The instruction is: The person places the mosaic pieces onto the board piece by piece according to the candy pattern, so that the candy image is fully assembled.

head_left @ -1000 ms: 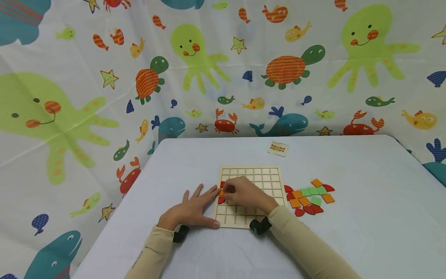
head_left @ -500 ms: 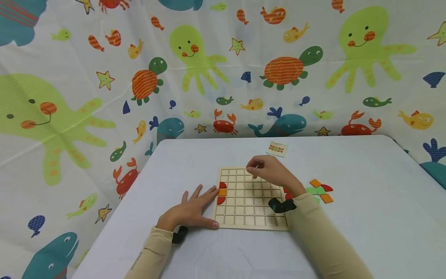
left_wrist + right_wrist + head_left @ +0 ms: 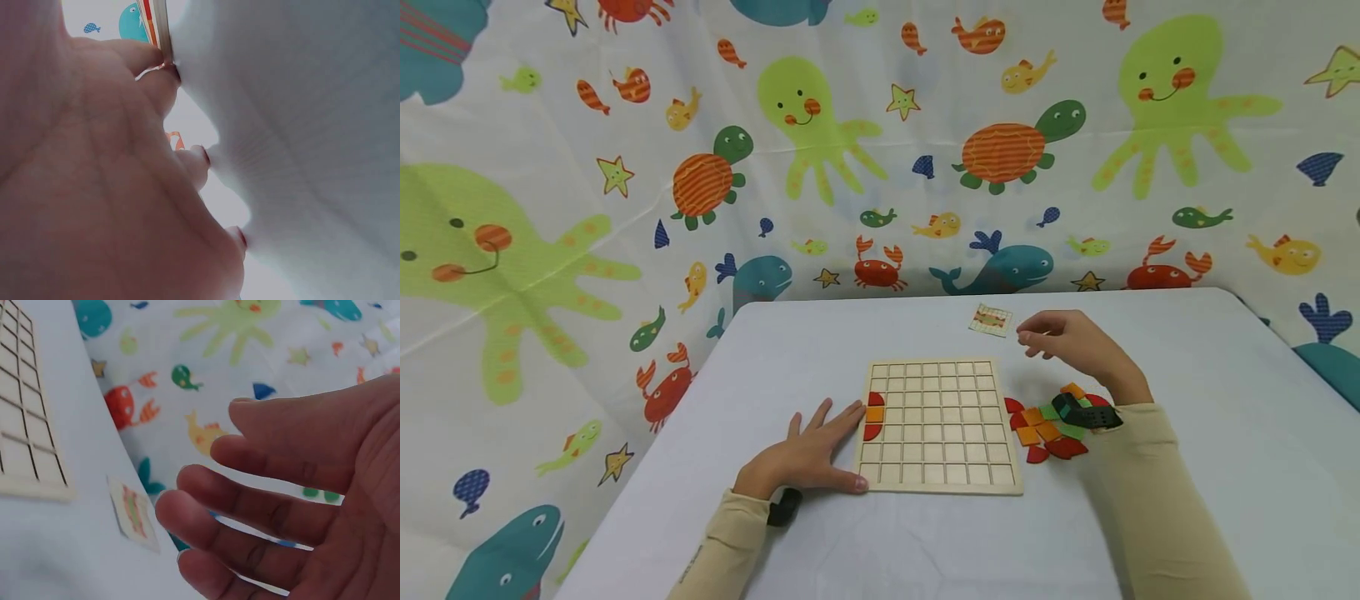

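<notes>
A square wooden grid board (image 3: pixel 936 430) lies on the white table. Down its left side run a red rounded piece (image 3: pixel 876 399), an orange square (image 3: pixel 875 414) and another red rounded piece (image 3: pixel 872 432). My left hand (image 3: pixel 801 458) rests spread on the table, thumb and fingertips along the board's left edge; in the left wrist view its palm (image 3: pixel 106 156) fills much of the frame. Raised to the right of the board, my right hand (image 3: pixel 1078 346) has loosely bent fingers. The right wrist view shows this hand (image 3: pixel 275 494) with nothing between thumb and fingers.
Right of the board is a loose pile of orange squares (image 3: pixel 1028 436), green squares (image 3: pixel 1072 432) and red rounded pieces (image 3: pixel 1067 448), partly covered by the right wrist camera (image 3: pixel 1084 413). A small pattern card (image 3: pixel 990 320) lies near the far edge. Behind hangs a sea-animal cloth (image 3: pixel 842 83).
My right hand has left the pieces at the board's left side and moved right across the board, past its right edge. My left hand has stayed at the board's edge.
</notes>
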Demonstrator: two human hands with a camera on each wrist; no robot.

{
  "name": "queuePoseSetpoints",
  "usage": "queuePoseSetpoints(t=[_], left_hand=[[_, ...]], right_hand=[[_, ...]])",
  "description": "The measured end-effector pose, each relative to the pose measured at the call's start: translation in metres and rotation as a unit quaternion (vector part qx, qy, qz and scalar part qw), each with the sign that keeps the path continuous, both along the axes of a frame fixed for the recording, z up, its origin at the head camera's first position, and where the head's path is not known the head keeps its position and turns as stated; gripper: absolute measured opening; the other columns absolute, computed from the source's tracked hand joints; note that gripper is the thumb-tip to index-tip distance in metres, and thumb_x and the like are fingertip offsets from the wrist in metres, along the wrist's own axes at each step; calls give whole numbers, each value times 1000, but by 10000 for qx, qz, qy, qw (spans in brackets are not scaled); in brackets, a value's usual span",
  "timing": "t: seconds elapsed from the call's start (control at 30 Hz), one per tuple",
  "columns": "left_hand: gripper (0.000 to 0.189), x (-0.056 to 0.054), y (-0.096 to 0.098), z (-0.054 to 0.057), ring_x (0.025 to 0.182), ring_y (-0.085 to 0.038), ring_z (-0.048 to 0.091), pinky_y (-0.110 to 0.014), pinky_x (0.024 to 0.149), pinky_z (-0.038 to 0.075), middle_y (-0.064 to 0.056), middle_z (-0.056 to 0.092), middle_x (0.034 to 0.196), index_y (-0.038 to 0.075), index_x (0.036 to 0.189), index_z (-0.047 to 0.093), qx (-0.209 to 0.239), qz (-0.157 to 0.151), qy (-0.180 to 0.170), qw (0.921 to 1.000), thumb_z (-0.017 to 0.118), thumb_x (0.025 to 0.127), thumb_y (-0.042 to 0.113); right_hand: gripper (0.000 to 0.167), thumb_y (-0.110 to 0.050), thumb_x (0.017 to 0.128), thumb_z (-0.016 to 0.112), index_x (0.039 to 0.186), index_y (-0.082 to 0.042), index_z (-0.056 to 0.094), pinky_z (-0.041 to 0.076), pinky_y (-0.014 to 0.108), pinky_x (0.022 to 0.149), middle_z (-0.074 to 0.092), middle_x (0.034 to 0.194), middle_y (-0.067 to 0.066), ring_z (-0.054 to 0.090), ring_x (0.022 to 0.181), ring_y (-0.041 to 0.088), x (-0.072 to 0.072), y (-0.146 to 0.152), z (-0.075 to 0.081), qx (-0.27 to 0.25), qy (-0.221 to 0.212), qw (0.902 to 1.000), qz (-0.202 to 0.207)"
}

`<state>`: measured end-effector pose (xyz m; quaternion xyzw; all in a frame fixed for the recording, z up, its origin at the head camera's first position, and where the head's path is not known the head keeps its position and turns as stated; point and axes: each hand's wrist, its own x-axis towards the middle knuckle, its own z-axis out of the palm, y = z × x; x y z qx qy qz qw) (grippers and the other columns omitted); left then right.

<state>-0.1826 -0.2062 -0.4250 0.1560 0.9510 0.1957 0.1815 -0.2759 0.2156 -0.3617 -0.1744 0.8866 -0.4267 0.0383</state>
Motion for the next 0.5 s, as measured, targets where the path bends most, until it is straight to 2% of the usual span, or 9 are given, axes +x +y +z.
queuePoseSetpoints(t=[0.13, 0.27, 0.4, 0.5], left_hand=[[119, 0, 0, -1, 164, -39, -3, -73, 122, -9, -2, 21, 178, 19, 173, 25, -37, 37, -23, 10000, 88, 81, 61], [119, 0, 0, -1, 164, -40, -3, -73, 122, -9, -2, 21, 178, 19, 173, 24, -15, 39, -30, 10000, 88, 81, 60], [119, 1, -1, -1, 164, -39, -3, -73, 122, -9, -2, 21, 178, 19, 173, 25, -4, 42, -24, 10000, 88, 81, 60], [119, 1, -1, 0, 164, -39, -3, -73, 122, -8, -2, 21, 178, 19, 173, 25, -16, 47, -35, 10000, 88, 81, 60]], right_hand=[[46, -31, 110, 63, 137, 7, 65, 56, 56, 95, 70, 126, 27, 68, 108, 41, 1, 23, -2, 262, -131, 9994, -184], [49, -28, 109, 65, 140, 9, 61, 54, 62, 97, 66, 132, 31, 64, 111, 45, 1, 40, -6, 600, -450, 9966, -346], [47, -24, 106, 67, 139, 9, 60, 55, 60, 96, 63, 134, 34, 62, 112, 46, -1, 53, -12, 925, -850, 9915, -330], [45, -21, 105, 69, 136, 11, 61, 57, 57, 94, 64, 130, 35, 63, 110, 47, -2, 62, -15, 1172, -1111, 9865, -252]])
